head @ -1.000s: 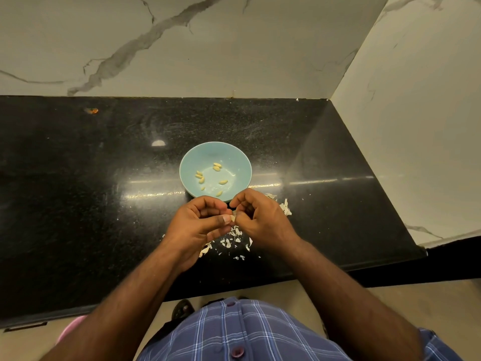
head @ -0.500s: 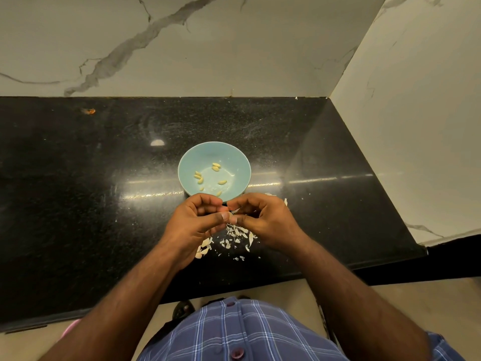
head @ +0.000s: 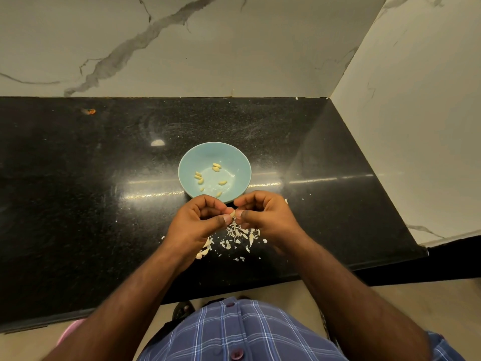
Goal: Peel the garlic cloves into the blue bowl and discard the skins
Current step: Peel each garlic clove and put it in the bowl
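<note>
— What's different from a moment ago?

— The hands have drawn slightly apart. The left hand [head: 200, 220] and right hand [head: 263, 217] both pinch one clove [head: 233, 213], just near of the blue bowl [head: 187, 162].

— So the skin's coming off?

— Looks so. Skins [head: 239, 237] litter the counter [head: 78, 178] beneath; several peeled cloves [head: 216, 167] already lie in the bowl.

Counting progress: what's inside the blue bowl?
About eight peeled cloves lie loose in the bowl. The hands cover its near rim, so more may hide there.
</note>
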`<state>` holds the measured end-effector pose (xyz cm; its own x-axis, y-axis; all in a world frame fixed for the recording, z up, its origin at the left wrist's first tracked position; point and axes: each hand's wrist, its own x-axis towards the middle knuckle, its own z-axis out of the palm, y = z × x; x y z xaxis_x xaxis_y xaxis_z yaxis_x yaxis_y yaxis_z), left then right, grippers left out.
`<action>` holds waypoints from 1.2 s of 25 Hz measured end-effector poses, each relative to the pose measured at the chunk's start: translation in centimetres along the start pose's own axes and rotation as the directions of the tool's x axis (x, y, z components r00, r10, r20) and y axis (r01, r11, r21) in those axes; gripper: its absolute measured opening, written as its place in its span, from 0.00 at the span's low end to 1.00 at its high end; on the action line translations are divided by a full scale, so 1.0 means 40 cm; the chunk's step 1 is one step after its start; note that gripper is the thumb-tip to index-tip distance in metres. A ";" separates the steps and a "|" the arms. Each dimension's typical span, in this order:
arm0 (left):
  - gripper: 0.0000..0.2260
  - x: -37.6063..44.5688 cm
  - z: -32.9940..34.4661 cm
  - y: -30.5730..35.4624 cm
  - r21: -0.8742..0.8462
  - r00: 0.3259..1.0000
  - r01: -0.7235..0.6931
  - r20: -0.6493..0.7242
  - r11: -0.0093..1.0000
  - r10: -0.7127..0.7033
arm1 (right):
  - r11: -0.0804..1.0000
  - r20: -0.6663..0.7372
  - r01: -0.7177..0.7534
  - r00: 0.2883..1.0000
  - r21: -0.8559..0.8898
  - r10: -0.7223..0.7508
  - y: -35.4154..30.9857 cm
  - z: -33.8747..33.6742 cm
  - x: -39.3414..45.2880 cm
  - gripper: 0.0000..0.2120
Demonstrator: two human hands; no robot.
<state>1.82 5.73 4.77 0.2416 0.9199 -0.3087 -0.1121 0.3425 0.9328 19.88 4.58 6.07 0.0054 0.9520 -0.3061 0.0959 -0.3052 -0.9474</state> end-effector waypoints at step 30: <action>0.11 -0.019 0.015 -0.007 -0.208 0.993 -0.116 0.001 0.971 0.119 | 0.705 0.249 -0.471 0.881 0.531 0.401 -0.024 0.014 -0.028 0.04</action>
<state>2.23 4.82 4.87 0.2280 0.9538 -0.1955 -0.3377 0.2657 0.9029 19.23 3.78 7.27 -0.2046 0.7105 -0.6733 -0.4633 -0.6762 -0.5728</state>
